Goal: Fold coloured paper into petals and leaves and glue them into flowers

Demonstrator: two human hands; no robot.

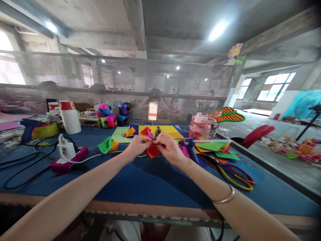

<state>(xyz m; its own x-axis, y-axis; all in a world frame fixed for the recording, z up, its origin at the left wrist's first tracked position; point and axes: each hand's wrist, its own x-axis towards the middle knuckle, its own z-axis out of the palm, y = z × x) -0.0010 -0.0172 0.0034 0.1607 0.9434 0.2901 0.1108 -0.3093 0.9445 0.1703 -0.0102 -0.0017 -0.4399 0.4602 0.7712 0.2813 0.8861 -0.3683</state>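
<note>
Between both hands, above the blue tabletop point(140, 180), is a piece of folded red paper point(152, 151). My left hand point(136, 146) pinches its left side with thumb and fingers. From the other side my right hand point(170, 148) grips its upper right edge, fingers bent closed. The fingertips hide part of the paper. Just beyond the hands lie folded orange and purple paper pieces point(146, 130) on a yellow sheet point(173, 130). A blue glue gun point(192, 151) rests right of my right hand. Left of my left hand sits a green and orange folded paper piece point(107, 145).
Large scissors point(235, 175) with red and yellow handles lie at right beside stacked coloured paper point(213, 146). A pink jar point(200, 125) stands behind. At left are a magenta power strip point(69, 160) with cables, stacked paper cups point(70, 118) and paper balls point(108, 121). A perforated screen point(140, 77) borders the back.
</note>
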